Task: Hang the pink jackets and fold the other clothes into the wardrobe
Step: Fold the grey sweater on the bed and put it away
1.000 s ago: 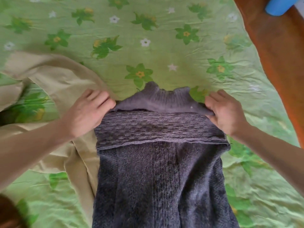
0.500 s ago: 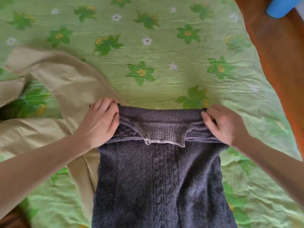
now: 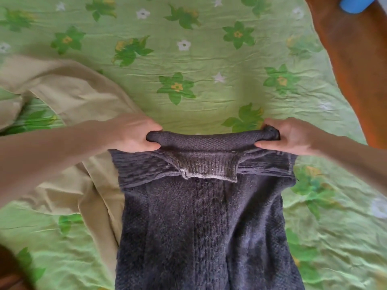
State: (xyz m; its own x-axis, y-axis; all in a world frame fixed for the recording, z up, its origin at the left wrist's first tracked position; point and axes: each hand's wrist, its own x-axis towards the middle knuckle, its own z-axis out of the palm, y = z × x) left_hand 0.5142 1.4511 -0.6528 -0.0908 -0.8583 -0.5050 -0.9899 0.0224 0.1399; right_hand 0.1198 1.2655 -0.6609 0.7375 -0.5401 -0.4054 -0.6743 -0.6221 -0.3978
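Observation:
A dark grey knitted sweater (image 3: 201, 227) lies on the bed in front of me, its body running down to the frame's bottom edge. Its top is folded back toward me, with the ribbed collar (image 3: 206, 167) lying flipped over on the body. My left hand (image 3: 134, 133) grips the left end of the fold, fingers and thumb curled round the knit. On the right end of the same fold, my right hand (image 3: 287, 136) grips in the same way. The fold between my hands is lifted slightly. No pink jacket and no wardrobe are in view.
A beige garment (image 3: 69, 95) is spread out at the left, partly under the sweater's left edge. The bed has a green floral sheet (image 3: 209, 59). Its right edge borders a brown wooden floor (image 3: 356, 70), where a blue cylinder (image 3: 356, 4) lies at the top right.
The collar end, flat and pointing away a second ago, has been turned over toward me. My hands moved from pressing the shoulders to gripping the new fold and pulling it nearer.

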